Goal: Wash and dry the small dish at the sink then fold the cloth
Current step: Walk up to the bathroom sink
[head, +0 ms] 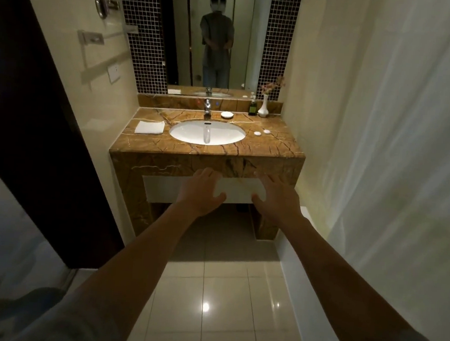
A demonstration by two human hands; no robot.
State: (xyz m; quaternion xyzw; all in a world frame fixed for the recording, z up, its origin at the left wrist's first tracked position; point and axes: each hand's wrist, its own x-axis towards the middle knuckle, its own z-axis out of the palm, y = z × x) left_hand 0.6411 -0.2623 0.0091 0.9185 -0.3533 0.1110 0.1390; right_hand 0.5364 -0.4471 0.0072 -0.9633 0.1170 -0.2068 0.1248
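Note:
A small white dish (227, 114) rests on the brown marble counter (272, 147), just right of the chrome tap (207, 109). The oval white sink (187, 131) is set into the middle of the counter. A folded white cloth (149, 128) lies left of the sink. My left hand (201, 191) and my right hand (274, 195) are stretched out in front of me, well short of the counter and below its front edge. Both hands have their fingers spread and hold nothing.
A dark bottle (252, 107) and a white vase (263, 105) with flowers stand at the back right corner. Two small white round items (262, 132) lie right of the sink. A mirror (216, 33) hangs above. A white curtain (398, 131) runs along the right, a dark doorway (32, 126) on the left.

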